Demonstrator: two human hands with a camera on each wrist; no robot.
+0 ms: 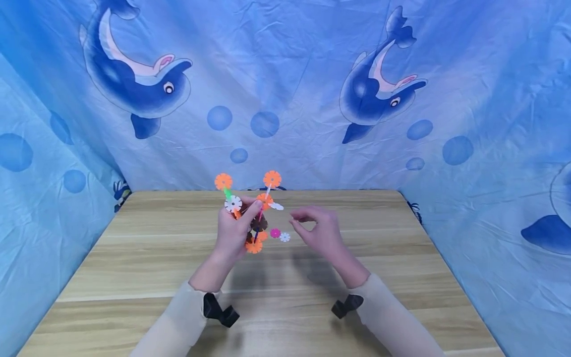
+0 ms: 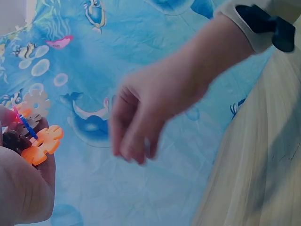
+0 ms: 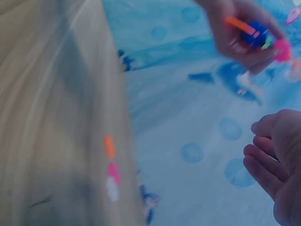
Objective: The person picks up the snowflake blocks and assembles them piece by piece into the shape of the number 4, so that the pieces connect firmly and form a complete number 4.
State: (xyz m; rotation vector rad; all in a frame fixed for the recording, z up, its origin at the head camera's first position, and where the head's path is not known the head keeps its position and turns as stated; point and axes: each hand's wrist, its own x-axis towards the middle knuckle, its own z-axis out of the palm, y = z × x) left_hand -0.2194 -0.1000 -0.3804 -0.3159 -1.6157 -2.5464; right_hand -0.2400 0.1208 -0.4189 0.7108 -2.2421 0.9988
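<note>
My left hand (image 1: 230,232) grips a built figure of notched plastic snowflake discs, raised above the table. Orange discs (image 1: 272,179) and a white disc (image 1: 233,204) stick out at its top. A brown disc (image 1: 259,224) sits near the thumb, with another orange disc (image 1: 254,246) below. In the left wrist view, a blue disc (image 2: 29,127) stands edge-on beside the orange one. Part of the figure is hidden by the palm. To the right, my right hand (image 1: 322,232) hovers with bent, relaxed fingers, apart from the figure; nothing shows between thumb and fingers.
On the wooden table (image 1: 379,307) lie a pink disc (image 1: 275,233) and a white disc (image 1: 285,237), with an orange disc (image 3: 109,147) in line with them. A blue dolphin-print cloth (image 1: 294,89) hangs behind the table and along both sides.
</note>
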